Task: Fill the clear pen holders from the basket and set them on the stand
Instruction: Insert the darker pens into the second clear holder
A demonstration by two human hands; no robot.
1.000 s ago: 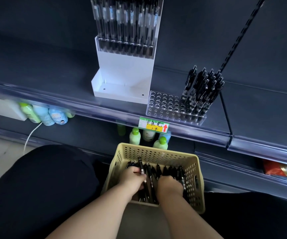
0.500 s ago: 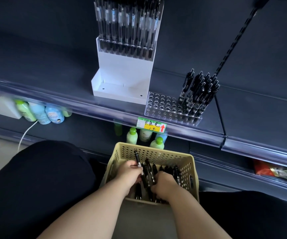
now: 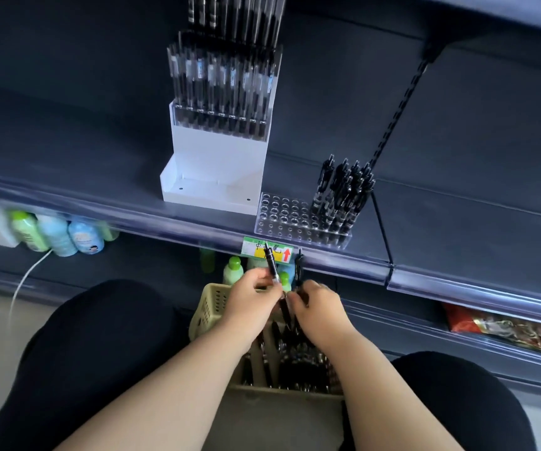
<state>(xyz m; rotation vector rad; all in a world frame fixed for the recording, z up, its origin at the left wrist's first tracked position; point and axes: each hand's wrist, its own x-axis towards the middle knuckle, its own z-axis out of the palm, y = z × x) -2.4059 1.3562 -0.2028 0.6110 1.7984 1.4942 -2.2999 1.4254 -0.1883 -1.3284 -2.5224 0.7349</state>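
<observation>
Both hands are up over the basket (image 3: 209, 309), each pinching a black pen. Left hand (image 3: 251, 301) has its thumb and fingers closed on a pen (image 3: 270, 263) mid-barrel; the pen tilts up and slightly left, its top end crossing the shelf price tag (image 3: 267, 250). Right hand (image 3: 319, 307) is closed on a second pen (image 3: 299, 268), held near upright, tip just below the shelf edge (image 3: 165, 222). The two grips sit just beside each other, fingertips nearly touching.

Writing: the tag directly above the grips is green/yellow w/ handwritten characters, partly covered by the left pen, plus a red up-arrow on its right end. Can't read the characters for sure. Bottles (image 3: 57, 234) far left of the grips, under the shelf, have labels too blurred to read.

Below the grips: the beige perforated basket, w/ more black pens (image 3: 298, 356) lying in it. Up and right of the grips, on the shelf: the clear pen holder (image 3: 279, 213), right part packed w/ upright black pens, left part open holes. Just left of it, touching or nearly so, the white stand (image 3: 217, 177), w/ a clear holder of pens on its upper step; lower step bare.

Room: open gap between the grips and the shelf lip. The holder's front sits close to the shelf edge. A black upright strip (image 3: 392, 125) runs just right of the holder.
</observation>
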